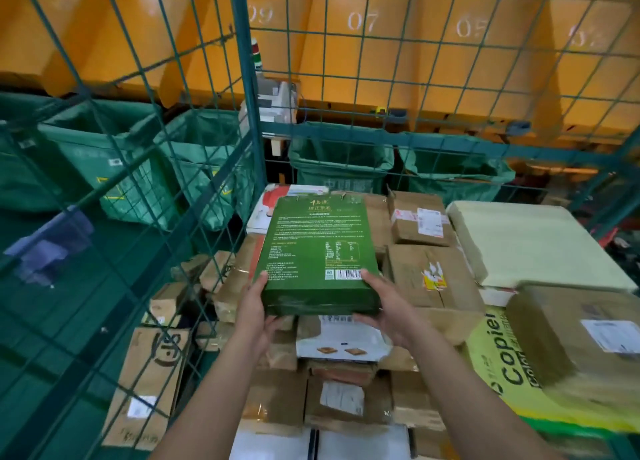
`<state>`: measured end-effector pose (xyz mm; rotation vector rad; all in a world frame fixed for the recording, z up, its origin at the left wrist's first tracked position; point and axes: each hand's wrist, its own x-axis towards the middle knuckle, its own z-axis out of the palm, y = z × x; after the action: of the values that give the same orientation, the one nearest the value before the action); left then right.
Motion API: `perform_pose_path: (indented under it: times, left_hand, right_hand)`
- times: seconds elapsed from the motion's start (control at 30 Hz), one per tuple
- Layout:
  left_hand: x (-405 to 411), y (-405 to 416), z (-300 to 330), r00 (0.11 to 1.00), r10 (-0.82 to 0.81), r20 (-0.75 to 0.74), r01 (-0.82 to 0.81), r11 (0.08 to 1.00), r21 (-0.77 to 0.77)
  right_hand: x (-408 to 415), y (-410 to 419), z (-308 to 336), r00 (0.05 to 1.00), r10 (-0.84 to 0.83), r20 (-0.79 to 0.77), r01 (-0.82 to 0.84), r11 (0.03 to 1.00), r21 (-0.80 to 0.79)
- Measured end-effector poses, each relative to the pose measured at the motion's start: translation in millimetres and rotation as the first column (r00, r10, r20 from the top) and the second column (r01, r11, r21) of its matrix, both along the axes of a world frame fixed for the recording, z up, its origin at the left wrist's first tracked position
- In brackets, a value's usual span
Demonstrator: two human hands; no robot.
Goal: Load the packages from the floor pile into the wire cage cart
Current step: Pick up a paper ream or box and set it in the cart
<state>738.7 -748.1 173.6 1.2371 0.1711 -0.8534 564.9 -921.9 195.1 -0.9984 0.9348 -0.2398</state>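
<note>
Two bare forearms reach in from the near edge. Left hand (254,309) and right hand (388,307) each grip a near corner of one flat green box (317,248), glossy card with white print and a barcode, thumbs on top, fingers curled under. It is held flat above taped brown cardboard parcels (429,276) packed inside the green wire cage cart (247,89). Near right: one yellow copier-paper carton (502,366). Beyond the mesh: four green fabric sacks (341,162), then orange numbered chutes (360,23).
</note>
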Motion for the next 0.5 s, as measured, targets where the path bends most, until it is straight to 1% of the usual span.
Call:
perform_pose_path:
  times: [0.13, 0.23, 0.27, 0.3, 0.37, 0.4, 0.47, 0.5]
  left_hand:
    - [54, -13, 9, 0.997, 0.002, 0.078, -0.005, 0.999, 0.044]
    - [110, -40, 14, 0.978, -0.011, 0.208, -0.001, 0.998, 0.062]
    - [125, -50, 13, 0.964, -0.022, 0.264, -0.008, 0.994, 0.111]
    - [137, -60, 11, 0.937, -0.051, 0.345, -0.011, 0.985, 0.175]
    - [154, -79, -2, 0.873, -0.148, 0.465, -0.001, 0.953, 0.304]
    - [157, -85, -11, 0.837, -0.223, 0.501, 0.035, 0.934, 0.357]
    - [164, -93, -33, 0.78, -0.357, 0.514, 0.097, 0.88, 0.465]
    - [169, -94, -42, 0.744, -0.403, 0.534, 0.099, 0.856, 0.508]
  right_hand:
    - [62, -14, -2, 0.999, -0.038, 0.021, 0.038, 0.999, 0.023]
    - [126, -40, -8, 0.992, -0.098, 0.081, 0.097, 0.995, 0.025]
    - [145, -48, -14, 0.986, -0.13, 0.108, 0.128, 0.992, 0.021]
    - [163, -53, -21, 0.982, -0.148, 0.121, 0.147, 0.989, 0.012]
    - [200, -64, -52, 0.99, -0.118, 0.074, 0.123, 0.991, -0.059]
    - [213, -67, -67, 0.997, -0.074, 0.036, 0.077, 0.991, -0.107]
    - [235, -71, -92, 0.999, 0.002, -0.035, -0.008, 0.988, -0.157]
    - [243, -73, -102, 0.997, 0.018, -0.069, -0.031, 0.983, -0.183]
